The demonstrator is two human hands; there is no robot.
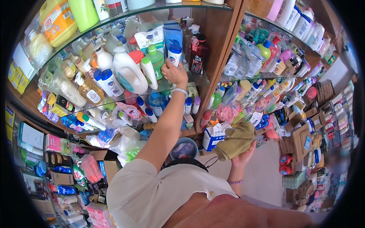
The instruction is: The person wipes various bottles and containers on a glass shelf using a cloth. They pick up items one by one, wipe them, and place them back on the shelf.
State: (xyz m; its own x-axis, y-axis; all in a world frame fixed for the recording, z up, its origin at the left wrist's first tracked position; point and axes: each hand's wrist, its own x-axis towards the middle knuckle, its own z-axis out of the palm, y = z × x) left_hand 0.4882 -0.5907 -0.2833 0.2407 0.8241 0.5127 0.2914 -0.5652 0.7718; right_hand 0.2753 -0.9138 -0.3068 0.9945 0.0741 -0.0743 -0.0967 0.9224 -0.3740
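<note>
My left hand reaches up to a glass shelf, a pale bangle on its wrist. Its fingers are around the lower part of a small white bottle with a blue cap. Just left of the hand stand a green pump-top bottle and a slim white bottle with a green cap. To the right is a dark red bottle with a black label. Low on the right, my right hand holds a folded olive-brown cloth from beneath, partly hidden by it.
A large white jug-shaped bottle stands among many bottles along the shelf. A wooden upright divides the shelving. Below are a round blue-grey basin and a blue-and-white box. Cartons and packets crowd the right side beside the tiled floor.
</note>
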